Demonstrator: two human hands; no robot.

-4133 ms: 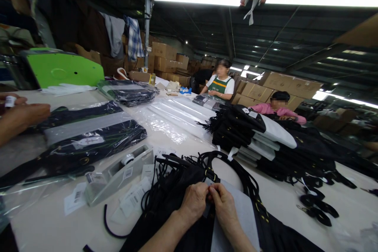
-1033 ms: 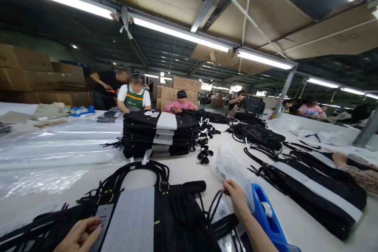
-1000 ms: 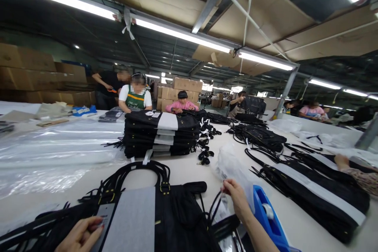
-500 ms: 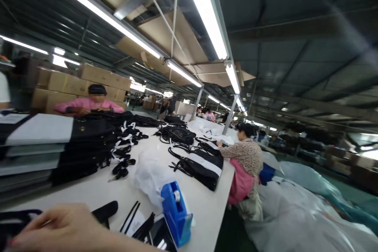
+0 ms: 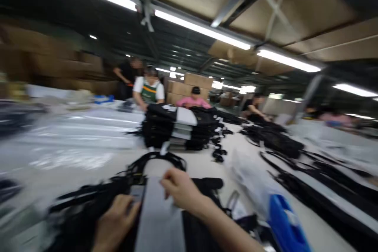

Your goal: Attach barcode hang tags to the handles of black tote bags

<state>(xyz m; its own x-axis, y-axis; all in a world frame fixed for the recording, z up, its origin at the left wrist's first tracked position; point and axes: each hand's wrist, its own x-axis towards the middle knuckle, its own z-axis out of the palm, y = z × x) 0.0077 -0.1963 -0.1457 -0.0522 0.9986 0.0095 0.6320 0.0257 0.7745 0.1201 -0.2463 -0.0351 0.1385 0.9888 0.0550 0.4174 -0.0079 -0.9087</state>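
Observation:
Directly before me lies a black bag (image 5: pixel 201 228) with a pale grey panel (image 5: pixel 161 220) down its middle and a looped black handle at its top. My left hand (image 5: pixel 116 220) is at the bag's left part, fingers curled against it beside a small grey piece (image 5: pixel 137 192). Over the upper right edge of the panel is my right hand (image 5: pixel 180 189), its fingers pinched together. Blur and the hand itself hide what they hold, if anything. Black straps (image 5: pixel 79 197) spread out to the left of the bag.
A blue tape dispenser (image 5: pixel 286 224) stands at right near crumpled white plastic (image 5: pixel 246 173). Beyond the bag is a stack of black-and-grey bags (image 5: pixel 183 130). Clear plastic sheets (image 5: pixel 88 126) cover the left side. More black bags (image 5: pixel 325 193) lie at right. Several co-workers (image 5: pixel 149 90) are behind the table.
My view has swung to the left. My right hand, earlier at the lower left of the picture, now appears over the bag's panel, and my left hand has come into view.

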